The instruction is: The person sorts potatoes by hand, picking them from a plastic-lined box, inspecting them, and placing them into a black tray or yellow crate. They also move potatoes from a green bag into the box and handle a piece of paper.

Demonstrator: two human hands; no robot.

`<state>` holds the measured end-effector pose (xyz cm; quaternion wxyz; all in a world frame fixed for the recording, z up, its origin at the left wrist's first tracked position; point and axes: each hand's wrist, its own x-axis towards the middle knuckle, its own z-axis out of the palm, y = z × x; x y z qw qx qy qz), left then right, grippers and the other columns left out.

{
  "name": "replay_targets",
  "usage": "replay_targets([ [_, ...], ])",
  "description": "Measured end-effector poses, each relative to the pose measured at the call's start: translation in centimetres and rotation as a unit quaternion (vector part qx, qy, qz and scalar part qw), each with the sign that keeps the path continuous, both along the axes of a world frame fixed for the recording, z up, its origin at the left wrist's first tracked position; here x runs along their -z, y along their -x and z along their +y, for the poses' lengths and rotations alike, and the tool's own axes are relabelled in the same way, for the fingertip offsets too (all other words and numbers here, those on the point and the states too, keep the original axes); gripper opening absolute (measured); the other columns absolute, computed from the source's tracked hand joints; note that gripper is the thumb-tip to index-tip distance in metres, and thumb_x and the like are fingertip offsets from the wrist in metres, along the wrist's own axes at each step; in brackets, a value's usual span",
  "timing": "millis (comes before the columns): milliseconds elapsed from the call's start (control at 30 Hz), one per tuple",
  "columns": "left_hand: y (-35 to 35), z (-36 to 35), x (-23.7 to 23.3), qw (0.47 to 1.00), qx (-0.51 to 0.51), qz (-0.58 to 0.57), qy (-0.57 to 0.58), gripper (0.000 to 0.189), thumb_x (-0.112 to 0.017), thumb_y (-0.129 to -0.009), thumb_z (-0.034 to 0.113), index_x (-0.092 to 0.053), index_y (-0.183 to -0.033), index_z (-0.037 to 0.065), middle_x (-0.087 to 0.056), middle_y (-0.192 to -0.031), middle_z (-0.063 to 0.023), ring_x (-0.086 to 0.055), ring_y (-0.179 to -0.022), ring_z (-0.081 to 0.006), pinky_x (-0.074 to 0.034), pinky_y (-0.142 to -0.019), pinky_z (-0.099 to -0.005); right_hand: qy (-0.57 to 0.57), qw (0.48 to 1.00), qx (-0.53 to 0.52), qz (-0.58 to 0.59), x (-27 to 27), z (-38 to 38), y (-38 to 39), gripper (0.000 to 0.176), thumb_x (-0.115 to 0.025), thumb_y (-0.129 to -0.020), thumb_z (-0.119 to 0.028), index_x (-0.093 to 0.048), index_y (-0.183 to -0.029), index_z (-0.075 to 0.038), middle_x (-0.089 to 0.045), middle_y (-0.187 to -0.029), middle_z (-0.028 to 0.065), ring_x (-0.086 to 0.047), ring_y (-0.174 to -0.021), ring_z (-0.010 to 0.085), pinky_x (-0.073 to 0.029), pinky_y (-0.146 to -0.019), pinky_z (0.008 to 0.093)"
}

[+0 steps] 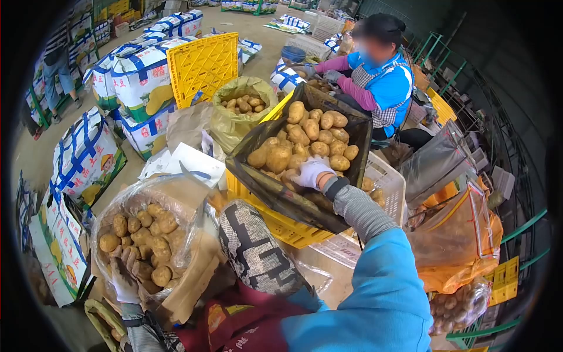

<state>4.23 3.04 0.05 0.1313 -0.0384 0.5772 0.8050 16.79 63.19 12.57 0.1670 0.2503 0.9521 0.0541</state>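
My right hand (314,173), in a pale glove, rests on the potatoes (278,157) in a black-lined crate (267,198). Its fingers point down among them, and whether they grip one is hidden. At the lower left, my left hand (125,281), in a glove with darkened fingers, lies at the near left edge of the potatoes (153,234) in a plastic-lined cardboard box (199,234). Its fingers are spread against the potatoes. The black-lined crate sits tilted on a yellow crate (287,226).
Across from me, a person (381,73) in blue sits with gloved hands over potatoes. A yellow-green sack (229,126) of potatoes stands behind the crate. Printed bags (141,76) line the left. Orange sacks (451,240) and a white crate (390,182) are at right.
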Motion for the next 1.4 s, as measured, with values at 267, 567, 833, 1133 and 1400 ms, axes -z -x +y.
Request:
replay_targets([
  [267, -0.6, 0.1, -0.7, 1.0, -0.024, 0.015, -0.013, 0.059, -0.043, -0.101, 0.053, -0.043, -0.144, 0.014, -0.051, -0.14, -0.0097, -0.054, -0.121, -0.0201, -0.041, -0.093, -0.0287, 0.066, 0.99, -0.124, -0.027, -0.2, 0.8, -0.2, 0.061, -0.069, -0.08, -0.045, -0.057, -0.133, -0.018, -0.061, -0.127, 0.0192, -0.055, -0.121, 0.0372, -0.044, -0.101, 0.0475],
  [567, 0.7, -1.4, 0.3, 0.998, -0.011, -0.015, -0.057, 0.059, -0.043, -0.101, 0.053, -0.044, -0.144, 0.012, -0.05, -0.141, -0.0116, -0.054, -0.122, -0.0233, -0.042, -0.097, -0.0338, 0.119, 0.98, -0.158, -0.021, -1.6, 1.2, 0.2, 0.062, -0.074, -0.077, -0.029, -0.054, -0.135, -0.018, -0.059, -0.13, 0.0163, -0.055, -0.123, 0.0336, -0.043, -0.103, 0.0445],
  [833, -1.4, -3.6, -4.2, 0.971, -0.149, 0.0, -0.187, 0.048, -0.046, -0.103, 0.041, -0.048, -0.136, 0.007, -0.06, -0.122, -0.0134, -0.059, -0.11, -0.0237, -0.049, -0.093, -0.0365, 0.156, 0.932, -0.259, 0.202, -3.1, -6.0, 6.0, 0.047, -0.074, -0.081, -0.027, -0.062, -0.122, -0.005, -0.066, -0.117, 0.0164, -0.06, -0.112, 0.0347, -0.047, -0.096, 0.0405],
  [1133, -1.2, -5.8, -6.2, 0.961, -0.163, 0.017, -0.224, 0.057, -0.04, -0.104, 0.048, -0.048, -0.133, 0.0, -0.059, -0.122, -0.0152, -0.061, -0.11, -0.0242, -0.051, -0.091, -0.0329, 0.373, 0.805, -0.46, -0.023, 7.7, -34.8, 14.6, 0.05, -0.068, -0.085, -0.034, -0.057, -0.127, -0.008, -0.063, -0.116, 0.0217, -0.061, -0.109, 0.0353, -0.049, -0.092, 0.0441],
  [1400, -0.5, -6.9, -7.0, 0.959, -0.181, -0.01, -0.216, 0.056, -0.037, -0.104, 0.047, -0.047, -0.136, 0.001, -0.058, -0.127, -0.0146, -0.061, -0.112, -0.0247, -0.05, -0.093, -0.0341, 0.133, 0.823, -0.547, -0.076, 23.6, -50.5, 13.1, 0.054, -0.072, -0.078, -0.025, -0.054, -0.127, -0.012, -0.059, -0.124, 0.0181, -0.058, -0.113, 0.0382, -0.048, -0.095, 0.0427],
])
